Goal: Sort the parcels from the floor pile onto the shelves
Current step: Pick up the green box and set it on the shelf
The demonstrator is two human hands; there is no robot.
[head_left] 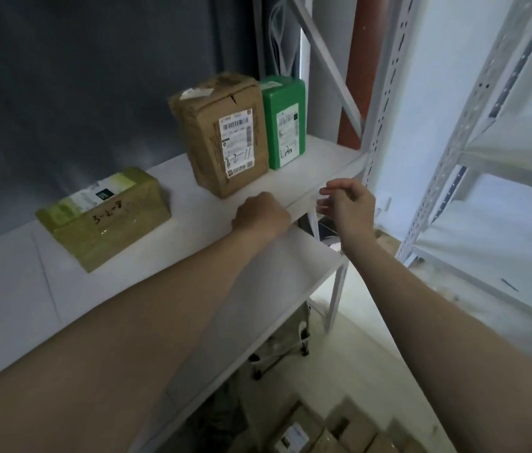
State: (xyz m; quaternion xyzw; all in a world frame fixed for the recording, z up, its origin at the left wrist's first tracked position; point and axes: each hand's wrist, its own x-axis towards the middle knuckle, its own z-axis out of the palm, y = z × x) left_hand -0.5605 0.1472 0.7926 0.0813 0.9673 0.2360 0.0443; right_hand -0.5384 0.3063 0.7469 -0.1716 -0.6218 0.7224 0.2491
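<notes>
Fingers of your left hand (261,215) are curled under into a fist with nothing seen in them. The hand sits at the front edge of the white metal shelf (320,173), just in front of the upright brown paper-wrapped parcel (222,132). Your right hand (349,204) hovers just past the shelf edge, its fingers loosely bent, spread apart and empty. Close against the brown parcel's right side stands a green box with a white label (286,120). Well to the left on the same shelf lies a flat olive-green taped carton (104,220) marked "3-2-8". Below, on the floor, sits the pile of cardboard parcels (320,433), near a small wheeled cart (287,349).
</notes>
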